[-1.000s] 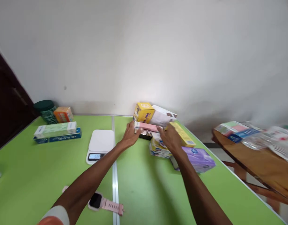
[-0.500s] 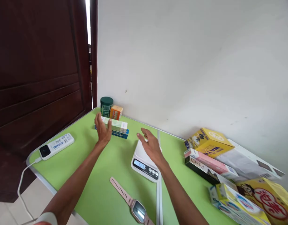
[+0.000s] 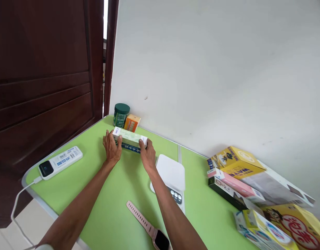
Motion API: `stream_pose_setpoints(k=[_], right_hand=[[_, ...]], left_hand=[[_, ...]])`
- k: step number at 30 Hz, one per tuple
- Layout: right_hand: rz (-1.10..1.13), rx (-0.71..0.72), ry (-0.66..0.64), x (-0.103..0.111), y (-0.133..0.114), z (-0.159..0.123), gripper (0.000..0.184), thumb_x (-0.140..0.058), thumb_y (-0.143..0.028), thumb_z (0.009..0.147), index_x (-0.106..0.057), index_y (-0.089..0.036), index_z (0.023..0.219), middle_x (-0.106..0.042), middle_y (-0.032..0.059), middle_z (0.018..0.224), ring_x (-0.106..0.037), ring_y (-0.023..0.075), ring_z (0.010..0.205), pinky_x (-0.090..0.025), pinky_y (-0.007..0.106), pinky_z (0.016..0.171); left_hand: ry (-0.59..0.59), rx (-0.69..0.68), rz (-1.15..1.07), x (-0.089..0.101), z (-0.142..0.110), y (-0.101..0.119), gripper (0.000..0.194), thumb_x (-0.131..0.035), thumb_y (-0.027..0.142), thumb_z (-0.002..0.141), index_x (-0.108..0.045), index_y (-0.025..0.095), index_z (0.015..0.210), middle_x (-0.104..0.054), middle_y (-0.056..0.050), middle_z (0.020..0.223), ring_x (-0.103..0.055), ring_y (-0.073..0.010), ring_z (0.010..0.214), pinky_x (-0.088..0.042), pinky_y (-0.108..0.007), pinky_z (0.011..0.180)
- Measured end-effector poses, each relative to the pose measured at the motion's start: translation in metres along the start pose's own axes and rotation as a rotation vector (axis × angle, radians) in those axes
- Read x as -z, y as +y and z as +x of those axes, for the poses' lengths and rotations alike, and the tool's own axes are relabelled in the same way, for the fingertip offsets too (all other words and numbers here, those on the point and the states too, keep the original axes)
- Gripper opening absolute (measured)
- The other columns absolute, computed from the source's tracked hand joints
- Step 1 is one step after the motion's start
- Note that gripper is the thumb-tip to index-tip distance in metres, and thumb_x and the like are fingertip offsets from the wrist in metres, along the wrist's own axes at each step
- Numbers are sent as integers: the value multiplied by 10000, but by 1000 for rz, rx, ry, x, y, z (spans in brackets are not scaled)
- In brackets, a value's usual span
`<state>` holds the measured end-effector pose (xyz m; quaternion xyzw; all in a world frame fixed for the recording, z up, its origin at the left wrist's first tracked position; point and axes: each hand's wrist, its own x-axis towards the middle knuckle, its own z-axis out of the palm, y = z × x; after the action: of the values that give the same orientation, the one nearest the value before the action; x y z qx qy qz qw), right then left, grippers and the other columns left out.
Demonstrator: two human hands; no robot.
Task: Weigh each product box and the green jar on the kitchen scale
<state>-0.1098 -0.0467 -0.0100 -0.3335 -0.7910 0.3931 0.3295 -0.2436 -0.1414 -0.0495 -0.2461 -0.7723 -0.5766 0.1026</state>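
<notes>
A long pale green and white box (image 3: 130, 136) lies on top of a dark blue box (image 3: 131, 147) with white lettering, on the green table. My left hand (image 3: 112, 146) is closed around the left end of the pale green box, thumb on the near side. At the right end, my right hand (image 3: 148, 153) grips it too, with the thumb against the near face and the fingers behind, mostly hidden. Whether either hand also touches the blue box, I cannot tell. The white kitchen scale (image 3: 170, 172) sits just right of my right hand, its display hidden by my forearm.
Behind the boxes stand a dark green tub (image 3: 121, 115) and an orange box (image 3: 132, 123). A pink-strapped smartwatch (image 3: 149, 227) lies nearer me. At left is a white device (image 3: 61, 162) with a cable. Several cartons, including a yellow box (image 3: 235, 161), line the right side.
My right hand has moved left from above the scale to the box's right end. My left hand has closed on the left end. The view has shifted slightly.
</notes>
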Motion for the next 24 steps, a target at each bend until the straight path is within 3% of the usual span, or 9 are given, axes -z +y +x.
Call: stream_pose_setpoints(k=[3,5,9,12,17,21,24], right_hand=[[74,-130,66,25,-8,-11,1006,-473,-827,941,-458,-65,1597,-501,257,1645,-490,419,1518,-386,532,1241],[84,-137,149,53,-10,-21,1032,-501,-843,910,-447,-99,1624,-450,219,1694,-430,401,1569,-334,533,1286],[-12,-134,347,119,3,-53,1001,-479,-852,897,-543,-105,1560,-560,225,1607,-503,399,1508,-362,544,1264],[-75,-164,430,153,26,-80,970,-458,-855,908,-602,-104,1503,-602,235,1561,-528,407,1478,-361,562,1256],[-17,-253,428,160,68,-106,933,-484,-869,896,-651,-139,1452,-636,227,1528,-563,419,1443,-397,583,1221],[67,-275,379,150,95,-110,880,-485,-849,914,-657,-163,1438,-642,204,1530,-569,394,1450,-397,572,1234],[130,-248,413,147,116,-114,813,-393,-800,987,-652,-168,1428,-645,190,1527,-570,357,1455,-389,553,1253]], left_hand=[[-33,-64,-34,5,-11,21,645,-405,584,1059,-493,146,1524,-468,-246,1674,-294,-335,1652,-141,-564,1358],[-98,-113,-77,4,-29,37,667,-417,596,1062,-456,166,1571,-416,-230,1713,-291,-331,1654,-174,-558,1355],[-326,-216,-157,-10,-78,64,732,-437,617,1057,-392,168,1634,-404,-226,1721,-314,-351,1646,-238,-576,1342],[-475,-271,-182,-23,-108,75,747,-427,613,1059,-376,156,1648,-438,-229,1699,-318,-352,1646,-254,-582,1340],[-583,-242,-151,-37,-127,70,707,-425,612,1050,-455,170,1601,-522,-223,1632,-349,-363,1630,-255,-618,1330],[-613,-167,-136,-41,-124,54,746,-421,687,1023,-515,179,1560,-542,-215,1618,-391,-372,1606,-256,-632,1327],[-648,-49,-187,-39,-116,47,743,-400,709,1029,-540,195,1547,-567,-196,1611,-471,-356,1560,-300,-605,1319]])
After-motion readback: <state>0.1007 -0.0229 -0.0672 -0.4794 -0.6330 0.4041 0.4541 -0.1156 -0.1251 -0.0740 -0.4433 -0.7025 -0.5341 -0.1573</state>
